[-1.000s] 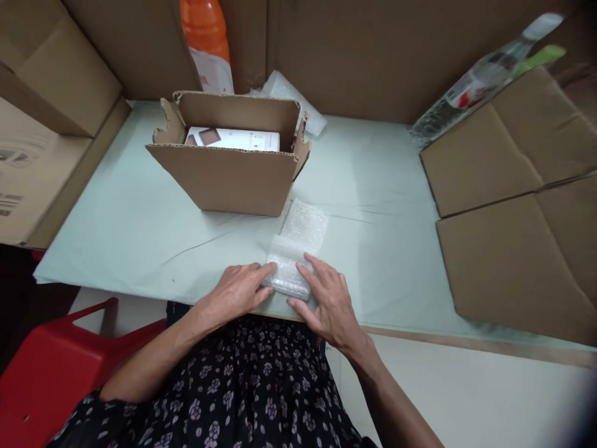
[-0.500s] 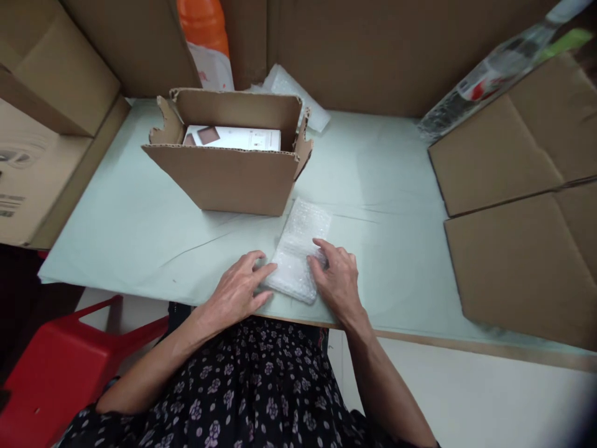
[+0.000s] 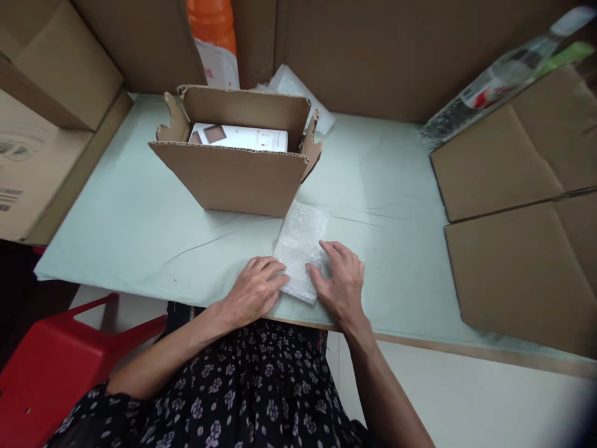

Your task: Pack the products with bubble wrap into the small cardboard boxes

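Note:
A flat, folded piece of bubble wrap [image 3: 302, 239] lies on the pale green table cover close to the front edge. Whether anything is wrapped inside it cannot be made out. My left hand [image 3: 255, 286] touches its lower left side, fingers stretched out and resting along the edge. On its right side lies my right hand [image 3: 341, 280], thumb and forefinger apart and their tips at the wrap. Just behind the wrap stands an open cardboard box [image 3: 233, 180], with a white printed box [image 3: 245, 138] upright inside it.
More bubble wrap [image 3: 303, 93] lies behind the box, near an orange-capped bottle [image 3: 214, 37]. At the right, a clear plastic bottle [image 3: 489, 87] leans by a large carton [image 3: 517, 261]. Cartons [image 3: 28, 168] stand at the left. A red stool [image 3: 69, 354] is below the table.
My left hand has moved right and forward onto the bubble wrap's edge, its fingers closer together. My right hand has shifted slightly right. The camera view has moved a little.

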The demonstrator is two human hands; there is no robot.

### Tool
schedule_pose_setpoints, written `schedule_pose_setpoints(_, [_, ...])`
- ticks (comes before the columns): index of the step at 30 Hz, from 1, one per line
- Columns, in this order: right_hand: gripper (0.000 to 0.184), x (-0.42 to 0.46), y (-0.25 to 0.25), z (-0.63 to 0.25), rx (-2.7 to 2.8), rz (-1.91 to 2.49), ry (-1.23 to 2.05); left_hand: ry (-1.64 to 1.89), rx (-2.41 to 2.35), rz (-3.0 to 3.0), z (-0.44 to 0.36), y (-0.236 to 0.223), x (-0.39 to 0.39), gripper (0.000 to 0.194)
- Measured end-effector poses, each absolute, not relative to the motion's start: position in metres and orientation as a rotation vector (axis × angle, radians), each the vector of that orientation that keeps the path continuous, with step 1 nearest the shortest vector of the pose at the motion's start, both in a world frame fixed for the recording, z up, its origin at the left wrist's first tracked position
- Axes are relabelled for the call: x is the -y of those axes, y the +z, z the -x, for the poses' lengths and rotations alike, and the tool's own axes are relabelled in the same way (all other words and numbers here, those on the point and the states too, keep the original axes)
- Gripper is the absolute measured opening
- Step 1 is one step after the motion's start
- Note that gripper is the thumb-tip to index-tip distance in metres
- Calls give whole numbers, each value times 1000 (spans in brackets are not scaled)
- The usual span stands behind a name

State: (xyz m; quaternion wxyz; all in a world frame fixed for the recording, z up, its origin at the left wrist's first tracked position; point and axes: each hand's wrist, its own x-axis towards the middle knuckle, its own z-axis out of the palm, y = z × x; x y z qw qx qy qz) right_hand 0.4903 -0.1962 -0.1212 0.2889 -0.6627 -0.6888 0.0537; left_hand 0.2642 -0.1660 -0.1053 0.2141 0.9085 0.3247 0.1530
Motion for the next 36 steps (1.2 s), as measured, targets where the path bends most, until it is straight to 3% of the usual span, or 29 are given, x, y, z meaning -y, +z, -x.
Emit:
schedule_pose_setpoints(3, [49, 213, -110, -493, 1938, 1608, 335, 421, -886, -2396, -265, -105, 157, 35])
schedule_pose_setpoints(7, [34, 223, -117, -485, 1953, 1615, 474, 410, -956, -2260, -269, -103, 145, 43])
schedule_pose_setpoints(14, [35, 230, -119, -477, 1867, 1720, 69, 379, -1187, -2212, -290, -108, 129, 46])
schedule_pose_setpoints(17, [33, 231, -117, -475, 2000, 1680, 39, 478, -1211, -2277, -296, -111, 128, 44])
schedule_pose_setpoints(23, [25, 222, -116, -477, 1902, 1613, 308, 629, -910, -2241, -273, -105, 147, 44])
schedule_pose_setpoints(26, [25, 226, -110, -480, 1891, 1553, 530, 592, -988, -2129, -260, -101, 158, 43])
schedule_pose_setpoints(32, [29, 233, -109, -472, 1964, 1623, 170, 520, -1274, -2226, -272, -105, 151, 41])
schedule_pose_setpoints(36, [26, 228, -118, -466, 2060, 1592, 151, 628, -1307, -2002, -279, -108, 150, 49])
